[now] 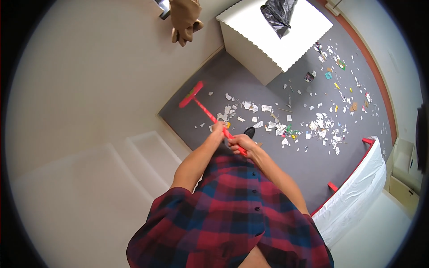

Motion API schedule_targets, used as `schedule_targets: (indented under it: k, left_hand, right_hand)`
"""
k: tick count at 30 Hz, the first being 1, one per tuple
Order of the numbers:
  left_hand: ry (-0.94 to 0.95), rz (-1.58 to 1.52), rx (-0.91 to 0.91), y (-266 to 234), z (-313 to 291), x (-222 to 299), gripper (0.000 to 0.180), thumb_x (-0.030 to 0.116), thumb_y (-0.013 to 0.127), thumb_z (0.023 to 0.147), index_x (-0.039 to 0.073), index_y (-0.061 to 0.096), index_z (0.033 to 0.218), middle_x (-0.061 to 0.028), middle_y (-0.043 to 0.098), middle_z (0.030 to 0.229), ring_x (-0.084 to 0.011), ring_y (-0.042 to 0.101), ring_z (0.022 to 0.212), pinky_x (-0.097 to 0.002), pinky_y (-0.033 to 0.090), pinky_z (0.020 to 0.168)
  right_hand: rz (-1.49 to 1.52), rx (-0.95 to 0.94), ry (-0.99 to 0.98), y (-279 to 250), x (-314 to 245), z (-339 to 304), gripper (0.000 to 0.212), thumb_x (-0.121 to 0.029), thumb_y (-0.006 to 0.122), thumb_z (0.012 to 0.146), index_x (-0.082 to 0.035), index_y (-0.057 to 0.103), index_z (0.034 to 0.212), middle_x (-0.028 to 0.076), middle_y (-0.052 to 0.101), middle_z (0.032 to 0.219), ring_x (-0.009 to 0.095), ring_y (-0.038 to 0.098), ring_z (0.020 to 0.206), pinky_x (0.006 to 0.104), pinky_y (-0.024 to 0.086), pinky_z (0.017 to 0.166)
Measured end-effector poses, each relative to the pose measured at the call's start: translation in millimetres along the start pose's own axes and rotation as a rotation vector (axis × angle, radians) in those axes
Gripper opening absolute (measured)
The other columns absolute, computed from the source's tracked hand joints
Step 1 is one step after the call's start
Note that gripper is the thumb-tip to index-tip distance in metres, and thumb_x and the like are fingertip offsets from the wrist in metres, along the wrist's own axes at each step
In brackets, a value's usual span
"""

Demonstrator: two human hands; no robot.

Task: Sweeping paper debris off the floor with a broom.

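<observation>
From the head view I log the left hand (218,127) and right hand (241,144) hiding parts of the broom (206,110); each grip is clamped round its handle, the left nearer the red head. That head is by the pale wall (89,89); I cannot tell whether it touches the grey floor (304,165). Black shoe (250,132): partly covered. Tan gloves (185,18): cut off at top. White-draped surface (308,27) bears a black bag (278,15). Paper scraps (321,127) litter the floor; I cannot identify the smallest.
</observation>
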State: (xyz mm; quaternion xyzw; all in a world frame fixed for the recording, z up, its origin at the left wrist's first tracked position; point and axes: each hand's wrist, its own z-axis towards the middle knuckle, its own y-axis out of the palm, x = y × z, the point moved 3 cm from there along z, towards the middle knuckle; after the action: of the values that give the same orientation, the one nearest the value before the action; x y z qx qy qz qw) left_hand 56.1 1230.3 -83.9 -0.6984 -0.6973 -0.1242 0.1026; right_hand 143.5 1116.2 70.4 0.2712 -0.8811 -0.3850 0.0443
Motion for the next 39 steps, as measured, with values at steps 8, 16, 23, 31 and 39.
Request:
schedule_targets:
  k: [8, 16, 23, 31, 39]
  left_hand:
    - [-0.064, -0.191, 0.03, -69.8, 11.8, 47.4, 0.013, 0.003, 0.046, 0.081, 0.01, 0.04, 0.072, 0.0016, 0.037, 0.05, -0.0101, 0.037, 0.038, -0.0259, 0.032, 0.033]
    - [-0.33, 0.097, -0.311, -19.3, -97.9, -54.6, 0.014, -0.001, 0.05, 0.076, 0.008, 0.044, 0.066, -0.001, 0.039, 0.05, -0.012, 0.038, 0.036, -0.0289, 0.029, 0.031]
    - [-0.136, 0.144, -0.319, -40.1, -77.6, -14.7, 0.008, 0.0, 0.049, 0.076, 0.005, 0.046, 0.071, -0.0014, 0.039, 0.05, -0.0127, 0.038, 0.035, -0.0298, 0.031, 0.031]
    - [0.015, 0.02, -0.057, -89.9, 31.1, 81.2, 0.014, -0.003, 0.045, 0.078, 0.007, 0.043, 0.068, -0.0001, 0.038, 0.053, -0.0105, 0.037, 0.038, -0.0273, 0.028, 0.034]
    - [-0.046, 0.173, -0.216, -79.0, 54.9, -19.3, 0.011, 0.0, 0.047, 0.078, 0.007, 0.045, 0.069, -0.0024, 0.038, 0.05, -0.0145, 0.038, 0.037, -0.0306, 0.031, 0.034]
  right_hand:
    - [0.005, 0.067, 0.07, 48.3, 31.1, 88.3, 0.007, -0.007, 0.05, 0.088, -0.001, 0.049, 0.084, 0.005, 0.048, 0.068, 0.005, 0.039, 0.044, 0.0191, 0.03, 0.036]
    - [0.044, 0.364, -0.145, 81.3, 87.7, -52.3, 0.009, -0.007, 0.047, 0.089, -0.011, 0.047, 0.097, 0.001, 0.044, 0.068, 0.008, 0.041, 0.047, 0.0234, 0.035, 0.039]
    - [0.032, 0.298, -0.236, 105.0, 93.5, -27.8, 0.015, -0.009, 0.046, 0.09, -0.012, 0.046, 0.105, 0.001, 0.045, 0.071, 0.006, 0.038, 0.045, 0.0201, 0.033, 0.037]
    - [0.002, 0.109, -0.111, 93.6, 56.4, 109.8, 0.011, -0.011, 0.048, 0.091, -0.008, 0.049, 0.101, 0.003, 0.047, 0.072, 0.004, 0.035, 0.044, 0.0181, 0.029, 0.036]
    - [0.082, 0.258, -0.16, 88.4, 95.4, 37.2, 0.017, -0.01, 0.047, 0.091, -0.011, 0.049, 0.107, 0.003, 0.047, 0.07, 0.005, 0.038, 0.045, 0.0212, 0.034, 0.036]
